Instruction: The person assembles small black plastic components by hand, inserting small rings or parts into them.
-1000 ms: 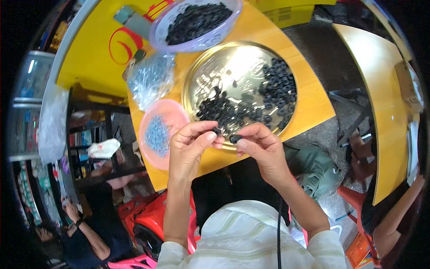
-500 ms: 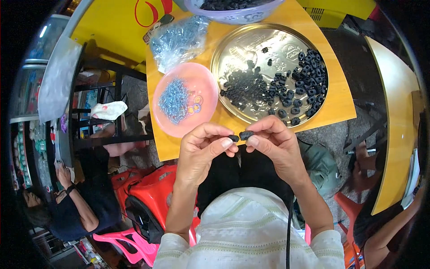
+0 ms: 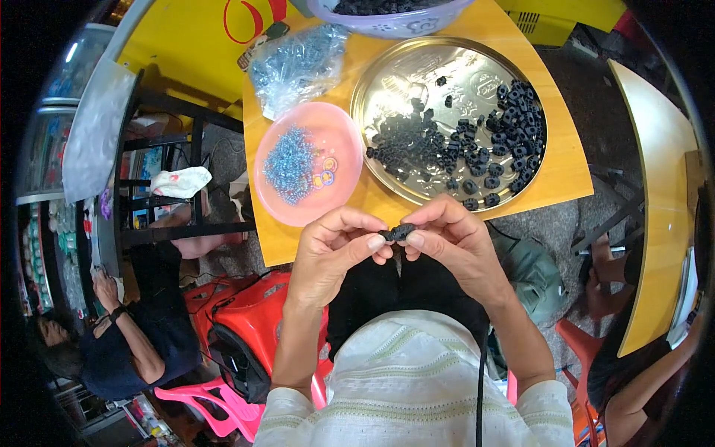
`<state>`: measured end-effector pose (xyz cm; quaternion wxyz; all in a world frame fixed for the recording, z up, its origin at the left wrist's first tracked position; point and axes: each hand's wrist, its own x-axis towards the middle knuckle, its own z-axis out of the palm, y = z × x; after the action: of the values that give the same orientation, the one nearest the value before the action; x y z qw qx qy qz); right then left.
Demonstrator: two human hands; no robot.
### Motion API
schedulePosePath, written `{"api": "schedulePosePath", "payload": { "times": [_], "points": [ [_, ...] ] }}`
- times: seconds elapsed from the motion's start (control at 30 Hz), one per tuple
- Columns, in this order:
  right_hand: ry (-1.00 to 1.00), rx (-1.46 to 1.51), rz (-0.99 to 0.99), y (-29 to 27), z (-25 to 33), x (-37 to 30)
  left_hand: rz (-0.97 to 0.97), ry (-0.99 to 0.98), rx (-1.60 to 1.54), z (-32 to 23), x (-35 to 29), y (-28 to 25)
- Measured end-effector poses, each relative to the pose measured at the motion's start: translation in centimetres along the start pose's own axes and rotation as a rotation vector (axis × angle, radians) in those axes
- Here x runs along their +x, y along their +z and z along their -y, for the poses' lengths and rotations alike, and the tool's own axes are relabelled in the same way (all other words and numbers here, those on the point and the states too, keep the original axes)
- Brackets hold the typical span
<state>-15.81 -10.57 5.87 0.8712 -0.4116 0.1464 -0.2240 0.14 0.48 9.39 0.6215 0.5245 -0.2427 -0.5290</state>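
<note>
By table (image 3: 562, 160), L fingers (image 3: 375, 242) & R fingers (image 3: 416, 240) pinching small blk pcs (image 3: 403, 232), red marks (image 3: 278, 10) on yel. panel (image 3: 179, 56)

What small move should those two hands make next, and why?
Perhaps the left hand should gently press its small black piece against the larger black piece in the right hand, since both are pinched and their ends seem to meet; whether they're joined is unclear.
</note>
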Motion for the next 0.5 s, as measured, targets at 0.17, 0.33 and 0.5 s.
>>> {"api": "schedulePosePath", "payload": {
  "times": [0.17,0.33,0.5],
  "points": [
    [0.044,0.004,0.012,0.08,0.18,0.0,0.036,0.0,-0.002,-0.14,0.24,-0.34],
    [0.081,0.066,-0.019,0.16,0.25,0.05,0.078,-0.058,-0.129,0.23,0.6,-0.52],
    [0.073,0.022,0.011,-0.12,0.1,0.09,0.09,-0.079,-0.148,0.49,0.72,-0.76]
  ]
}}
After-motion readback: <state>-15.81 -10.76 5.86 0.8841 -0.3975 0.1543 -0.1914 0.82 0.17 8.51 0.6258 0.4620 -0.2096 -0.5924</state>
